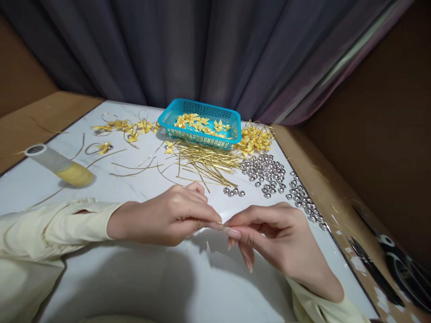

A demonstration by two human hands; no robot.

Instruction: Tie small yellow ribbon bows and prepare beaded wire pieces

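1. The left hand (164, 217) and the right hand (272, 235) meet fingertip to fingertip low over the white counter (134, 278), both coming out of pale yellow sleeves (50, 229).
2. Each hand has thumb and forefinger pressed together in a pinch, and the two pinches touch at the middle; what they hold there is too small and too hidden by the fingers to name.
3. The right hand's other fingers curl downward, with long nails pointing at the counter.
4. Just beyond the left hand lies a loose heap of thin gold wire strips (205, 163), fanned across the counter.
5. Right of that heap, a scatter of small silver bells (266, 172) runs along the counter's right edge, with a few strays close to the hands.
6. Behind the strips stands a turquoise plastic basket (202, 137) with yellow ribbon bows inside it.
7. A pile of yellow bows with gold loops (254, 139) sits just right of the basket; more looped bows (128, 128) lie spread to its left.
8. A spool of gold thread (62, 166) lies on its side at the far left.
9. Black-handled scissors (387, 255) rest on the brown surface to the right of the counter.
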